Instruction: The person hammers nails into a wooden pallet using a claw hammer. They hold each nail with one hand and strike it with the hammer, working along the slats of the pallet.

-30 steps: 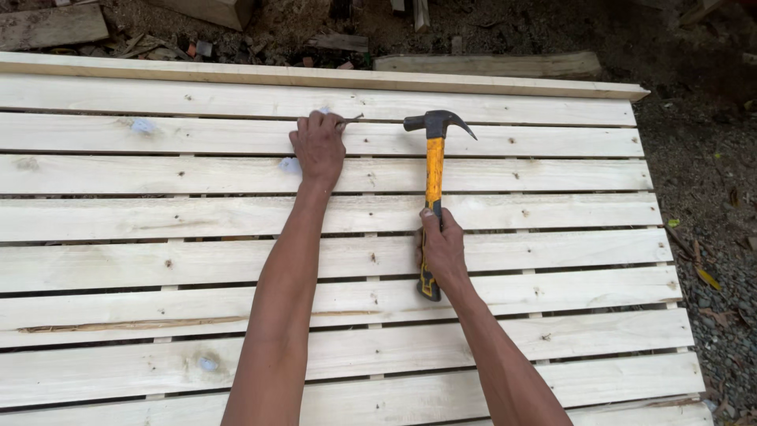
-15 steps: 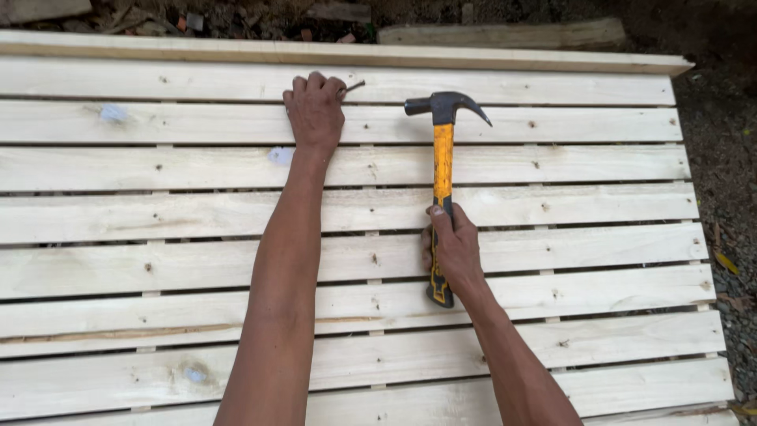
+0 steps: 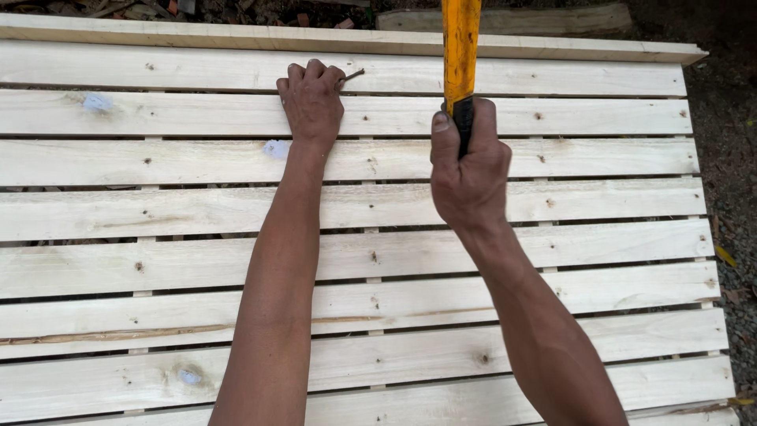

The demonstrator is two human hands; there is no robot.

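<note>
Closest to us it's just bare pale slats (image 3: 489,292) of the wooden panel, knots and nail heads dotted along them, with both our forearms stretched out over the top. Further up, our right hand (image 3: 471,170) is wrapped tight around the black grip end of the hammer (image 3: 460,55), and the yellow handle shoots straight up out of the top of the picture (so the head is out of view). Further out again, our left hand (image 3: 313,101) is curled on the slat second from the far edge, fingers pinched together on a nail (image 3: 352,75) that sticks out to the right at a slant, right by the gap under the last slat. We'd call this the nail-setting step, hammer raised and no blow landed on it yet by the look of things. Next move needs that nail stood upright and a light tap that misses our fingertips. Beyond the far rail (image 3: 552,47) it's dirt and scrap wood (image 3: 505,17).
</note>
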